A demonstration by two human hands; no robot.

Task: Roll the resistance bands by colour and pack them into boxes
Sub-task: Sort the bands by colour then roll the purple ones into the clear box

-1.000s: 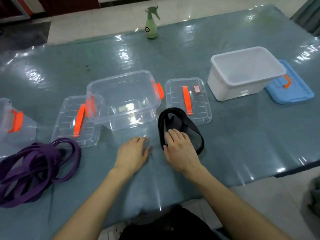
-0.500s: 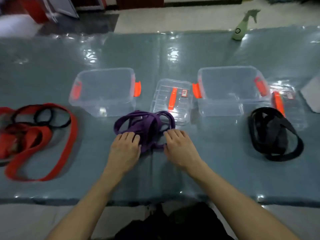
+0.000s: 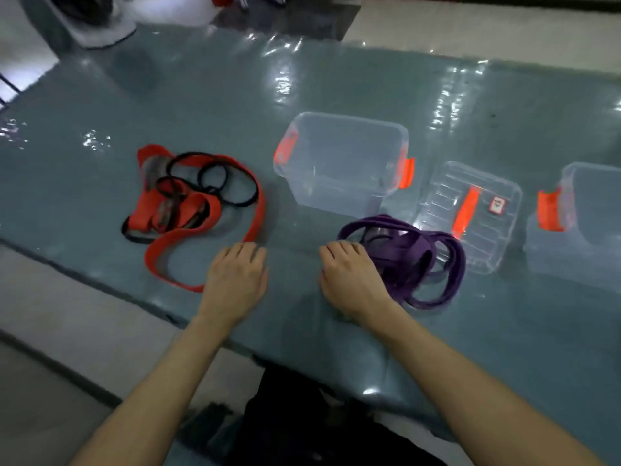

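Observation:
A loose heap of purple bands [image 3: 416,257] lies on the table in front of a clear box [image 3: 339,163] with orange latches. My right hand [image 3: 349,277] lies palm down at the heap's left edge, fingers bent and touching the purple bands. My left hand [image 3: 237,279] lies palm down on the bare table beside the end of a red band [image 3: 205,210], holding nothing. Thin black bands [image 3: 211,183] are tangled with the red ones at the left.
A clear lid [image 3: 470,213] with an orange handle lies right of the box. A second clear box [image 3: 584,210] stands at the right edge. The table's near edge runs diagonally below my left hand. Blurred white objects sit at the far left corner.
The view has swung left: the black band heap and the right-hand boxes left the picture, the red bands came nearer the middle. My hands moved left; the left one is off the purple heap.

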